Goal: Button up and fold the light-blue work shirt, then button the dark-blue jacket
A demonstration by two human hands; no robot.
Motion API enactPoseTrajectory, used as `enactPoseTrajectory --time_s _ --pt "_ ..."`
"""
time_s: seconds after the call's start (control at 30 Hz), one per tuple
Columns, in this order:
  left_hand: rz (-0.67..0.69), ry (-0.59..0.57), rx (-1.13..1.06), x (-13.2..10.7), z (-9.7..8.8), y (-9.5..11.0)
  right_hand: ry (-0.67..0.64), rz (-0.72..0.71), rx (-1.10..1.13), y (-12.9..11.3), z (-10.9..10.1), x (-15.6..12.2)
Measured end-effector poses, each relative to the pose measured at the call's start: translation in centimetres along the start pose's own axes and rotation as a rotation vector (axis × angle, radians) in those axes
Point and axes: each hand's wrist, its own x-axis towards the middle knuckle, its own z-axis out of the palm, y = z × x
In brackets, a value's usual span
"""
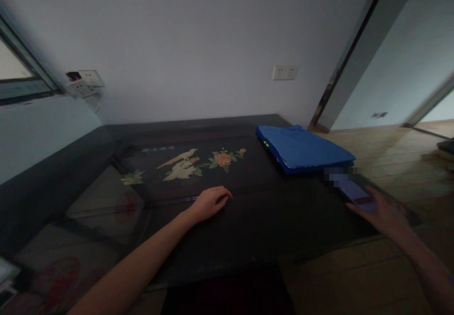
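Note:
My left hand [209, 202] rests on the dark table [248, 230] near its middle, fingers curled loosely down on the surface, holding nothing. My right hand [381, 211] reaches to the table's right edge with fingers stretched toward a phone [354, 189] whose lit screen faces up; the fingertips touch its near end. Just behind the phone lies a folded blue garment [305, 148] at the back right corner. A painted bird and flower picture [187, 163] decorates the tabletop in front of my left hand.
The table stands against a white wall with sockets [285, 72] and a power strip [83, 83] at the left. A window [17, 76] is at far left. Wooden floor [390, 149] and a doorway lie to the right.

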Motion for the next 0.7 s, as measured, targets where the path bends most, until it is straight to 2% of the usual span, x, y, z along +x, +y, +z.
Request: enactPoseTrajectory --time_s 0.1,0.2,0.27,0.37,0.43,0.53,0.7 --pt "0.003 0.008 -0.003 0.0 0.1 -0.1 0.019 -0.081 0.039 -3.5 -1.9 0.8" --pt "0.003 0.007 -0.011 -0.1 0.1 -0.1 0.024 -0.193 0.193 -9.3 -3.4 2.1" --pt "0.001 0.003 -0.013 -0.1 0.0 -0.1 -0.024 -0.292 0.25 -13.6 -3.6 3.2" --pt "0.0 -0.002 -0.007 -0.1 0.0 0.0 -0.161 -0.247 0.208 -19.4 -3.0 5.0" --pt "0.002 -0.001 0.0 0.0 0.0 -0.1 -0.283 -0.173 0.152 -22.0 -2.3 6.0" --pt "0.014 0.006 0.001 0.0 0.1 -0.2 -0.384 -0.08 0.089 -24.0 -0.9 6.9" --pt "0.026 0.013 -0.006 0.0 0.4 -0.5 -0.337 -0.084 0.087 -24.3 0.7 6.8"
